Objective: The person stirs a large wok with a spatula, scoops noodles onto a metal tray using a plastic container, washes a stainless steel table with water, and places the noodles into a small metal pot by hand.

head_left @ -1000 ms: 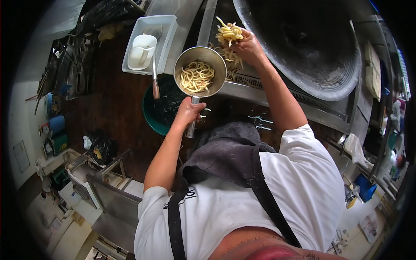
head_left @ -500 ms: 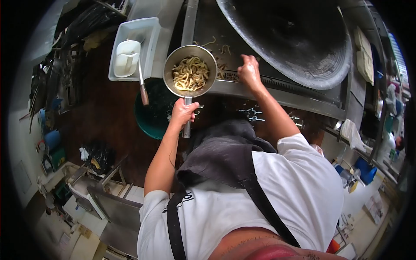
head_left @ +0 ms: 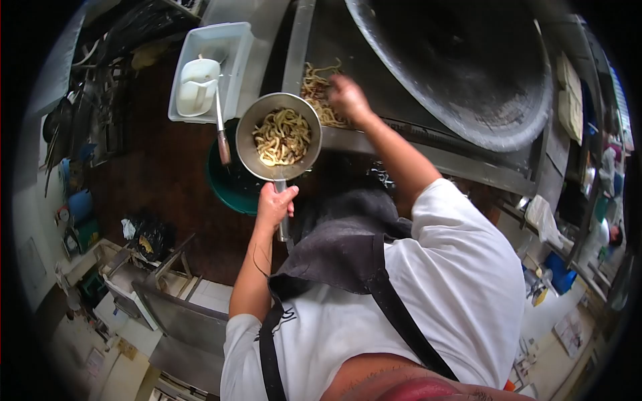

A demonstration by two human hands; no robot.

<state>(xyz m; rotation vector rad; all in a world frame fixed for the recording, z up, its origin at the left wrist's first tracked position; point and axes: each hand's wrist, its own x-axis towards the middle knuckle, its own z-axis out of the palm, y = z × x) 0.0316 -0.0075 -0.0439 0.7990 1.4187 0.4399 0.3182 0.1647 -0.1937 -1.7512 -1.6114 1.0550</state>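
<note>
My left hand (head_left: pixel 275 206) is wrapped round the handle of a metal saucepan (head_left: pixel 311 144), held level in front of the stove edge. Thick, pale brown noodles (head_left: pixel 283 134) lie in the pan. A strip of loose noodles (head_left: pixel 318 100), mixed with darker bits, lies along the left side of the metal stovetop (head_left: pixel 374 80). Right at those noodles is my right hand (head_left: pixel 349 97), palm side hidden. Its fingers are smeared by motion, so I cannot tell whether they hold anything.
A big dark wok (head_left: pixel 528 127) sits tilted on the stove, right of my right hand. To the left, a clear plastic tub (head_left: pixel 234 73) holds a white scoop (head_left: pixel 196 99) and a wooden-handled utensil (head_left: pixel 223 144). Below the pan stands a green basin (head_left: pixel 221 180).
My right hand has moved left from near the wok to the loose noodles, which now show more fully. The saucepan in my left hand has come closer to my body and slightly left.
</note>
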